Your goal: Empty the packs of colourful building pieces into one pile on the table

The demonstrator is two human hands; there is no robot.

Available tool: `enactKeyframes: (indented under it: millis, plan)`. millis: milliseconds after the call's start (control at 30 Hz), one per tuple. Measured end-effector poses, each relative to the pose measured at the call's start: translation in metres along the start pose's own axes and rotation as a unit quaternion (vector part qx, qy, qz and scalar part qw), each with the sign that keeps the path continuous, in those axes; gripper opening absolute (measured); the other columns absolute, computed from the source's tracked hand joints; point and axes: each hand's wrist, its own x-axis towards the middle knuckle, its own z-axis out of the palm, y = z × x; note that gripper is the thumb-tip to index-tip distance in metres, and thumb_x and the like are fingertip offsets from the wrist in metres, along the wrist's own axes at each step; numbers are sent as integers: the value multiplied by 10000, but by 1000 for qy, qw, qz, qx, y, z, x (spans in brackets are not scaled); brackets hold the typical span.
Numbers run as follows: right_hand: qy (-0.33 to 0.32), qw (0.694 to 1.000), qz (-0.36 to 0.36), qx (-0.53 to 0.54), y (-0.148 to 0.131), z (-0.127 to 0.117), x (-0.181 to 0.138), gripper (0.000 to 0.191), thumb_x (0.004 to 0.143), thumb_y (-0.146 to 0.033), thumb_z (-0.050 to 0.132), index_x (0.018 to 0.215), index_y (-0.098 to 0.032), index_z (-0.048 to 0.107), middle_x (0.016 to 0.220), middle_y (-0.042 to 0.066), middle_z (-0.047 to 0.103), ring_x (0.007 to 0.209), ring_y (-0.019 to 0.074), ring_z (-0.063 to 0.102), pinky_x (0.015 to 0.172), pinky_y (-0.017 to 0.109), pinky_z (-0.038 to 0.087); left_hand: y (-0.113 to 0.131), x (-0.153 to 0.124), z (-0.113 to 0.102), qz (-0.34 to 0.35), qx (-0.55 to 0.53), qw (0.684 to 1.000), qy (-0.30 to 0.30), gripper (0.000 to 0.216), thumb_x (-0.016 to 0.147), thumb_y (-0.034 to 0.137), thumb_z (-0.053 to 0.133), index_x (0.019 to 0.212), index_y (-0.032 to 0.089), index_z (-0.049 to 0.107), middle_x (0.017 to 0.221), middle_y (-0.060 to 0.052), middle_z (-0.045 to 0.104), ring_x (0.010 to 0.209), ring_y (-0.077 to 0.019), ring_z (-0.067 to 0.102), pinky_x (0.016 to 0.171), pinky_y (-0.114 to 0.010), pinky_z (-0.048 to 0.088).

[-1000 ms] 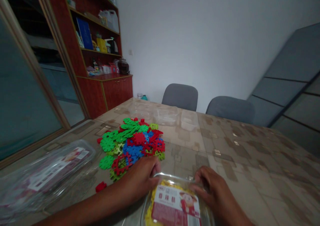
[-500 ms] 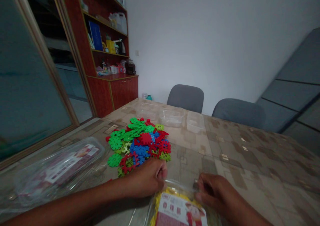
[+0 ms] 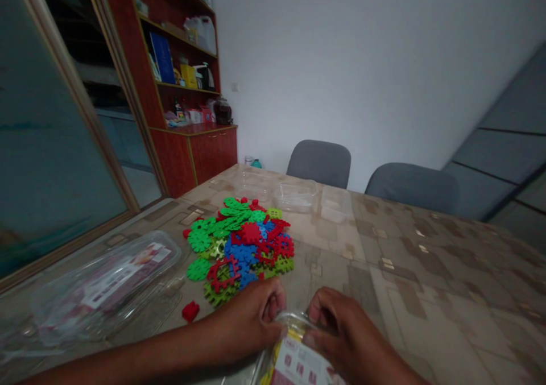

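Both my hands grip the far rim of a clear plastic box [image 3: 294, 356] with a red-and-white label and yellow pieces inside, at the bottom edge of the view. My left hand [image 3: 251, 317] is closed on the rim's left part, my right hand [image 3: 341, 331] on its right part, and the two are close together. Just beyond my left hand lies a heap of flat interlocking toy pieces [image 3: 241, 243] in green, red and blue. One loose red piece [image 3: 190, 311] lies left of my left forearm.
A clear lidded box with a label [image 3: 106, 288] lies at the left on the patterned table [image 3: 426, 294]. Three empty clear containers [image 3: 298, 196] stand at the far edge. Two grey chairs [image 3: 319, 163] face the table. A red shelf cabinet [image 3: 187, 100] stands at the back left.
My hands have drawn closer together on the box's rim, the right hand moving left. The box has slid nearer to me and lower in view.
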Motion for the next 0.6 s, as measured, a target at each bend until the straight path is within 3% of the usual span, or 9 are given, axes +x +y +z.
enactKeyframes:
  millis: [100,267,467,600]
  plan:
    - [11,1000,-23,-14,-5,0,-4,134,724,-120,592,725,-199,483,691,-31,494,642,138,452,564,227,300,-4,-1,4,15,0,999,41,128,656,127,532,759,190,488,693,56,474,660,-121,442,551,-213,317]
    - [15,997,-55,-58,-9,0,-9,101,778,-143,557,737,-200,484,750,7,550,701,167,501,599,246,326,-2,1,5,25,36,997,60,104,665,129,530,744,191,503,689,49,489,660,-129,459,546,-218,304]
    - [-11,995,35,-95,-16,-2,-1,96,727,-115,577,698,-189,523,693,2,580,636,158,516,565,242,302,-3,6,11,19,16,997,67,126,642,111,527,748,180,537,680,48,497,654,-129,467,547,-218,316]
    - [9,994,53,-95,-19,6,4,105,723,-98,567,689,-187,523,694,11,582,651,166,527,579,246,318,-8,7,17,12,-27,996,82,111,633,115,528,724,177,518,635,64,454,614,-116,423,527,-217,297]
